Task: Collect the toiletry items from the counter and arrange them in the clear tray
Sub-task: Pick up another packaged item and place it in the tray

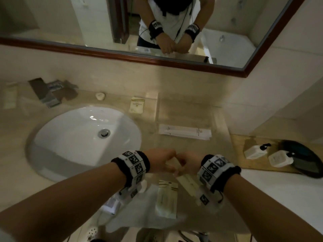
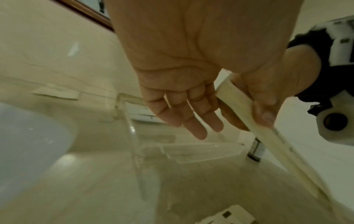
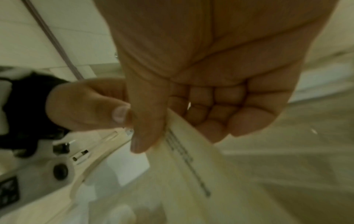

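Both hands meet above the counter right of the sink. My left hand (image 1: 162, 161) pinches the top of a long cream packet (image 1: 187, 183) between thumb and forefinger, its other fingers (image 2: 199, 121) loosely extended. My right hand (image 1: 188, 159) is curled in a fist, with its thumb (image 3: 145, 128) clamping the same packet (image 3: 191, 159). The packet (image 2: 239, 98) hangs down toward me. The clear tray (image 1: 158, 109) stands beyond the hands, and its see-through wall (image 2: 132, 136) shows in the left wrist view. Long white packets (image 1: 185, 131) lie inside it.
A white sink (image 1: 83, 137) fills the left. Behind it lie a cream sachet (image 1: 136, 105), a round soap (image 1: 100, 96), dark boxes (image 1: 46, 92) and a pale packet (image 1: 10, 97). Another cream packet (image 1: 167, 198) lies near the front edge. Two pump bottles (image 1: 257, 151) stand at the right.
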Available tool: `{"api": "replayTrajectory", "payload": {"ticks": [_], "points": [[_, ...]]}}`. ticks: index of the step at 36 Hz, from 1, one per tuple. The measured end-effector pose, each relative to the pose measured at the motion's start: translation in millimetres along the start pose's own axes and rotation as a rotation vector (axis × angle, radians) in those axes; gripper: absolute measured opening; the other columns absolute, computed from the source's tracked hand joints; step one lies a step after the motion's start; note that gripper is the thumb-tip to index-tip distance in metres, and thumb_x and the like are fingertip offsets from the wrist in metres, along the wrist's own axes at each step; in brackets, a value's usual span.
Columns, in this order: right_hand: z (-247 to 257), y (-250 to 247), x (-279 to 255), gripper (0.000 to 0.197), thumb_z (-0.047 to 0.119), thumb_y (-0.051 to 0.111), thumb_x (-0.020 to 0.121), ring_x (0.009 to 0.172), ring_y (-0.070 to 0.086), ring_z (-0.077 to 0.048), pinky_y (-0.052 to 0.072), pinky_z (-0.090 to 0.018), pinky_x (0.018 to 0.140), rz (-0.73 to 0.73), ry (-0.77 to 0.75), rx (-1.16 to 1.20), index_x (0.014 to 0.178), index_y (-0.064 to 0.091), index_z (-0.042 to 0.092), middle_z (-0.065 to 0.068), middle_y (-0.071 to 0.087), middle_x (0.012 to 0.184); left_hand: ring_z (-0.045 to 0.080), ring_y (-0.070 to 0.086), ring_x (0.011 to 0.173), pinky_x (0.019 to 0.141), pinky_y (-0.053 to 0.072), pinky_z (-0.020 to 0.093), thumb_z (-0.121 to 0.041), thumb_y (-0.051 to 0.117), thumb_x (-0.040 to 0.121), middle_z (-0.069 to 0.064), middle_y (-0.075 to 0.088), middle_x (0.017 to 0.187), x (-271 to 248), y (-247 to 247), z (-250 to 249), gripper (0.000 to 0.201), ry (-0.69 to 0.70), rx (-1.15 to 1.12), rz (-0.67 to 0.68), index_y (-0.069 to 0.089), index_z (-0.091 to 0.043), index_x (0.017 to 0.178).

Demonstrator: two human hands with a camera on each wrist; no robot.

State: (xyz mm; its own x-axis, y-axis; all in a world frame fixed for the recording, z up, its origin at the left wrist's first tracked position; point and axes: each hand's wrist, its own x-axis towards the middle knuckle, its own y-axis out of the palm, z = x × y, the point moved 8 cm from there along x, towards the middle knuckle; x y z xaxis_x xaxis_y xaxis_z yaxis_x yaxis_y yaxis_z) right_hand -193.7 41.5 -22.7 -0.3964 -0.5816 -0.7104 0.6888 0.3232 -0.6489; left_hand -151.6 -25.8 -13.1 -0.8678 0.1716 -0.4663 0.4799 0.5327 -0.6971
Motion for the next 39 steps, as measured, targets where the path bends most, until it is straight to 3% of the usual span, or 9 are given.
{"api": "replayTrajectory", "payload": {"ticks": [2,5,8,12,18,22,28,31,39], "points": [[24,-12,6,0.036,0.035,0.075,0.077,0.087,0.061,-0.029,0.050,-0.038,0.077,-0.020,-0.053,-0.038,0.095,0.061,0.007,-0.012,0.064,0.094,0.021,0.056,0.094,0.078,0.044,0.031,-0.040,0.060,0.091,0.000,0.059,0.108,-12,-12,15,0.034,-0.017,-0.033,-0.052,0.052,-0.018,0.114],[61,-28,14,0.029,0.033,0.074,0.078,0.076,0.052,-0.027,0.042,-0.033,0.066,-0.049,-0.121,-0.107,0.073,0.053,0.013,-0.011,0.056,0.080,0.018,0.050,0.078,0.069,0.038,0.029,-0.035,0.059,0.091,-0.005,0.052,0.078,-36,-35,40,0.014,-0.032,-0.058,-0.152,0.051,-0.024,0.088],[96,-37,24,0.035,0.034,0.073,0.079,0.074,0.048,-0.020,0.035,-0.029,0.059,-0.092,-0.167,-0.094,0.067,0.042,0.024,0.003,0.046,0.069,0.023,0.056,0.078,0.074,0.045,0.033,-0.030,0.062,0.091,0.008,0.061,0.083,-64,-57,69,0.012,-0.046,-0.083,-0.213,0.056,-0.020,0.089],[149,-33,37,0.031,0.032,0.064,0.086,0.091,0.058,-0.025,0.044,-0.033,0.075,-0.019,-0.208,-0.161,0.107,0.059,0.010,-0.006,0.060,0.097,0.012,0.057,0.073,0.070,0.046,0.028,-0.033,0.062,0.088,-0.008,0.063,0.076,-111,-81,127,0.019,-0.126,-0.198,-0.313,0.053,-0.032,0.072],[230,-32,71,0.013,0.026,0.062,0.085,0.078,0.065,-0.023,0.055,-0.035,0.074,-0.014,-0.264,-0.085,0.092,0.065,0.015,-0.003,0.064,0.085,0.013,0.062,0.076,0.071,0.047,0.025,-0.034,0.066,0.088,-0.007,0.065,0.076,-194,-104,222,0.012,-0.324,-0.329,-0.482,0.065,-0.023,0.083],[287,-24,87,0.016,0.026,0.049,0.091,0.072,0.064,-0.014,0.056,-0.033,0.075,-0.001,-0.289,-0.033,0.093,0.063,0.020,0.004,0.067,0.085,0.020,0.055,0.079,0.068,0.039,0.030,-0.037,0.060,0.090,-0.002,0.055,0.080,-238,-98,282,0.022,-0.483,-0.215,-0.442,0.061,-0.015,0.092],[368,-15,128,0.017,0.030,0.044,0.086,0.071,0.065,-0.015,0.054,-0.027,0.063,-0.035,-0.304,-0.044,0.080,0.060,0.025,0.001,0.071,0.087,0.024,0.058,0.098,0.078,0.043,0.028,-0.022,0.055,0.089,0.004,0.062,0.118,-307,-95,364,0.046,-0.699,-0.232,-0.455,0.043,-0.022,0.133],[410,-11,144,0.023,0.029,0.041,0.087,0.082,0.066,-0.024,0.056,-0.037,0.077,-0.021,-0.329,-0.087,0.091,0.060,0.018,-0.005,0.070,0.093,0.023,0.056,0.113,0.091,0.046,0.032,-0.024,0.052,0.090,0.002,0.055,0.134,-340,-94,405,0.050,-0.809,-0.231,-0.435,0.039,-0.024,0.138],[479,-3,210,0.026,0.018,0.044,0.092,0.097,0.062,-0.031,0.057,-0.044,0.083,-0.028,-0.249,0.023,0.115,0.055,0.014,-0.011,0.061,0.112,0.031,0.051,0.124,0.101,0.046,0.038,-0.014,0.047,0.094,0.013,0.046,0.143,-379,-118,484,0.046,-0.862,-0.143,-0.395,0.044,-0.010,0.140]]}}
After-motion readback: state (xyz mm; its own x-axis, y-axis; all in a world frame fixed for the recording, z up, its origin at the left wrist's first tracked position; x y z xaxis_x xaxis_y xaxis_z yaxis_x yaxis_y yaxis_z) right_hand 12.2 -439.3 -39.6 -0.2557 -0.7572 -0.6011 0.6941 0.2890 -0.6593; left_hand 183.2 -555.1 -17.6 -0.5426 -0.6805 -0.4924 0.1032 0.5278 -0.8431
